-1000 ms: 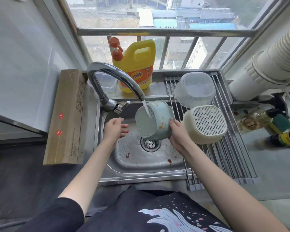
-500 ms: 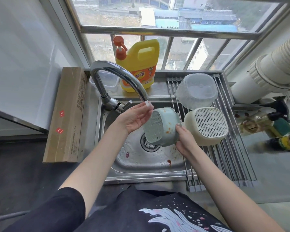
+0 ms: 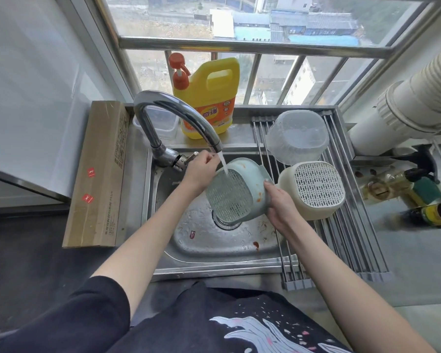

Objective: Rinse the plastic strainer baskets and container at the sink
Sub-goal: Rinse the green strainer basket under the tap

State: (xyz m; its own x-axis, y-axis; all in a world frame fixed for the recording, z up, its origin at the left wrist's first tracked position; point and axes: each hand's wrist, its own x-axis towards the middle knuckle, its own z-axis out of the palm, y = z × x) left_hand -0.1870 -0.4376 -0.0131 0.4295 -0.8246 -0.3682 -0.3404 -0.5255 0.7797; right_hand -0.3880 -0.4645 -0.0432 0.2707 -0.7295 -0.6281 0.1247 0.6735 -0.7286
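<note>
A pale green strainer basket [image 3: 233, 193] with orange stains is held on its side over the steel sink [image 3: 209, 240], its slotted bottom facing me. Water from the curved tap [image 3: 178, 118] runs onto its upper edge. My left hand [image 3: 200, 171] grips the basket's left rim beneath the spout. My right hand [image 3: 281, 207] holds its right side. A cream strainer basket [image 3: 316, 189] and a clear container [image 3: 297, 137] lie upside down on the drying rack [image 3: 351, 240] to the right.
A yellow detergent jug [image 3: 210, 98] stands behind the tap, beside a small clear tub [image 3: 161, 121]. A long cardboard box [image 3: 99, 174] lies left of the sink. Bottles [image 3: 428, 212] and a white duct pipe [image 3: 413, 103] are at the right. The window bars rise behind.
My left hand rose from above the sink basin to the basket's left rim under the spout. The basket turned so its slotted bottom faces me, and the water now hits its upper edge.
</note>
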